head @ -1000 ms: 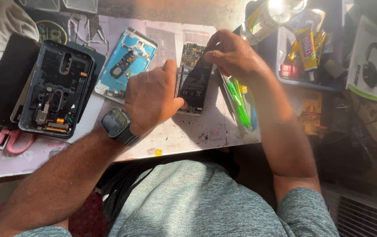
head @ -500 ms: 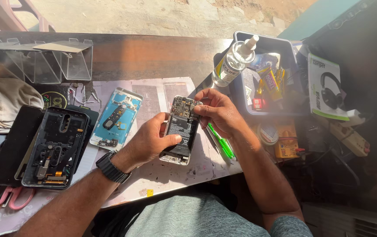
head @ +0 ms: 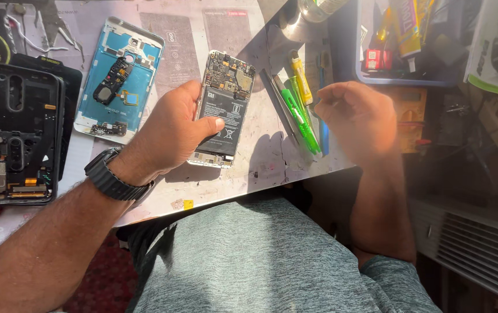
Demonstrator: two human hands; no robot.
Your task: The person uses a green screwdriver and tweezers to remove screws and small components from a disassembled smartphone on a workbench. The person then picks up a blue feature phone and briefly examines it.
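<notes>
Under my left hand [head: 171, 130] lies the opened phone [head: 224, 107], back cover off, its black battery and bare circuit board facing up. My grip there is closed around it: thumb pressed flat on the battery, fingers wrapped under the phone's left edge, holding it slightly raised off the worktop [head: 260, 168]. Its long axis runs away from me, board end farthest, and tilts a little to the right.

My right hand [head: 356, 116] hangs just to the right of the phone, apart from it, fingers curled loosely inward (it is blurred, so I cannot tell whether anything small is pinched in them). Between that hand and the phone lie a green pen-like tool [head: 299, 113], a yellow one [head: 300, 81] and a slim metal blade. The left hand is clearly the nearer to the phone; the right is nearer the tools.

Left of my holding grip sits a blue phone frame [head: 118, 87], and farther left a black disassembled phone body [head: 14, 133]
</notes>
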